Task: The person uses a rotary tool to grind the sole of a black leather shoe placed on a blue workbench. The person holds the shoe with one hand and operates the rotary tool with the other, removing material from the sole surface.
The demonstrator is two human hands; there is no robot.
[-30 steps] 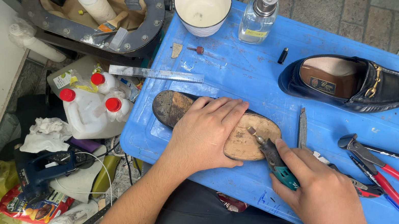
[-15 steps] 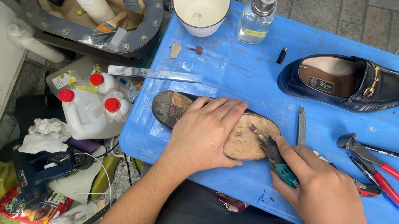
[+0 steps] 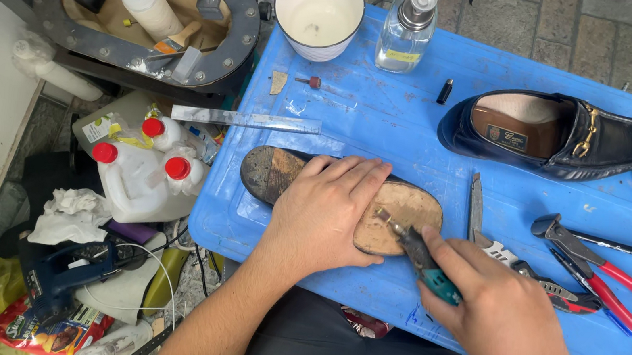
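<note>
On the blue tray (image 3: 358,102), head view: left hand (image 3: 325,215) lies flat, fingers spread, pressing down on the upturned shoe sole (image 3: 401,209), not gripping anything. Right hand (image 3: 506,312) is clenched round a small teal-handled rotary tool (image 3: 419,258), its tip touching the sole's tan forepart. Red-handled pliers (image 3: 611,285) lie to the right, black loafer (image 3: 557,136) further back.
</note>
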